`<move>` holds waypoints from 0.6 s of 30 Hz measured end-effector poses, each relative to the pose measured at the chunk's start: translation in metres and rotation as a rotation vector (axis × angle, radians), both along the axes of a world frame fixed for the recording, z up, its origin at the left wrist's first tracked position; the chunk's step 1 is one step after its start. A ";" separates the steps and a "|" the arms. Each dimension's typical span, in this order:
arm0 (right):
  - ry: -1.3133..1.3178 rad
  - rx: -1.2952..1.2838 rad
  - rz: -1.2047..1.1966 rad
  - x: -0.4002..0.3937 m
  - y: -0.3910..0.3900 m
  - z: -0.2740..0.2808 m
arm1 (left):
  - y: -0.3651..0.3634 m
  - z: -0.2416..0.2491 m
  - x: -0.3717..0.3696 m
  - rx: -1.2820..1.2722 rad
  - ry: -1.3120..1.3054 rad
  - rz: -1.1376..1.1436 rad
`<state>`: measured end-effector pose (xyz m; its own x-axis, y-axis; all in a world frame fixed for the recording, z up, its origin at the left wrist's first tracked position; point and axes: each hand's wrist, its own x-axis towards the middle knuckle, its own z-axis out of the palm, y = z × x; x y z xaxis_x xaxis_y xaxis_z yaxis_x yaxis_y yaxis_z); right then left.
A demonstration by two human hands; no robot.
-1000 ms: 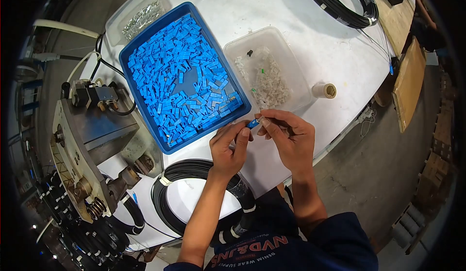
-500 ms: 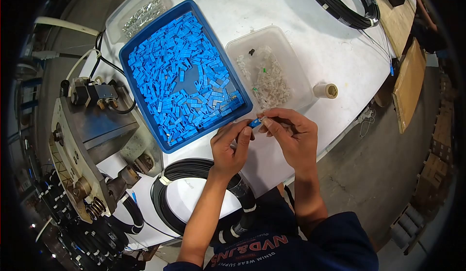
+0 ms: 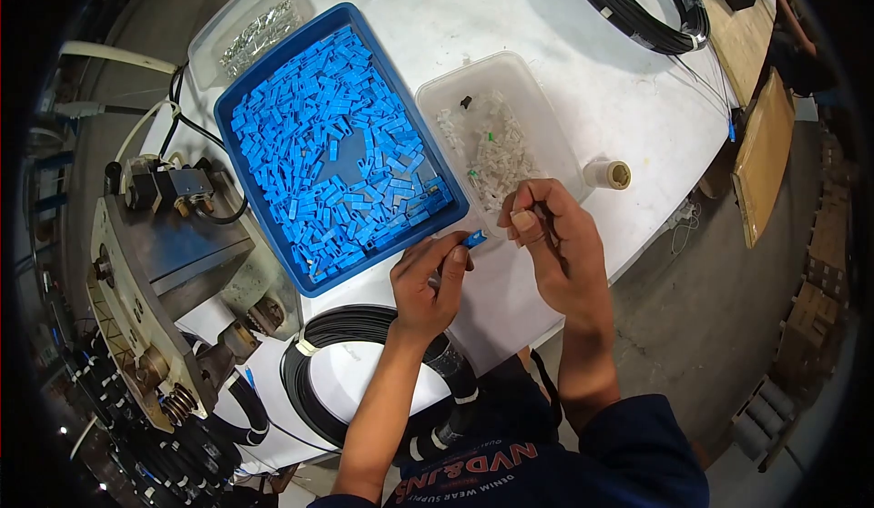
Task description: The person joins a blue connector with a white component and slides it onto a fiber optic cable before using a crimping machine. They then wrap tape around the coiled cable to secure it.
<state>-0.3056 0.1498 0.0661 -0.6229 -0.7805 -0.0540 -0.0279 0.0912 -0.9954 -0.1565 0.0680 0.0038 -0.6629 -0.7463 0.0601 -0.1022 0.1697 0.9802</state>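
My left hand (image 3: pixel 428 280) pinches a small blue connector (image 3: pixel 474 238) between thumb and fingertips, just off the near right corner of a blue tray (image 3: pixel 309 288) heaped with blue connector pieces. To the right, over the near end of a translucent bin (image 3: pixel 560 148), is my right hand (image 3: pixel 557 244), with thumb and fingers pressed together. Whatever it may hold is too small to make out. Small clear and white pieces (image 3: pixel 501 157) lie in that bin, with a few green bits and a black one.
A clear container (image 3: pixel 208 45) of silvery parts stands behind the tray. A metal machine (image 3: pixel 196 244) is at the left. Black cable coils (image 3: pixel 305 390) lie near my body and at the back right. A roll (image 3: pixel 607 175) sits beside the bin. Part of another person shows at top right.
My right hand has moved away from the blue connector, slightly right and up, and is now apart from my left hand. My left hand still holds the connector. The view has shifted slightly.
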 end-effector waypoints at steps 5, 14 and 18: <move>-0.081 -0.056 0.011 0.008 -0.001 -0.001 | -0.001 0.003 0.000 -0.009 -0.017 -0.008; 0.439 0.011 -0.205 -0.008 -0.014 -0.010 | 0.001 -0.003 0.001 0.009 0.006 0.011; 0.508 0.172 -0.037 -0.020 -0.027 -0.008 | 0.001 -0.003 0.001 0.013 0.003 0.009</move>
<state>-0.3258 0.1223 0.0581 -0.6310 -0.7638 0.1359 -0.4954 0.2619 -0.8282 -0.1557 0.0691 0.0005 -0.6558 -0.7531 0.0527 -0.1006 0.1564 0.9826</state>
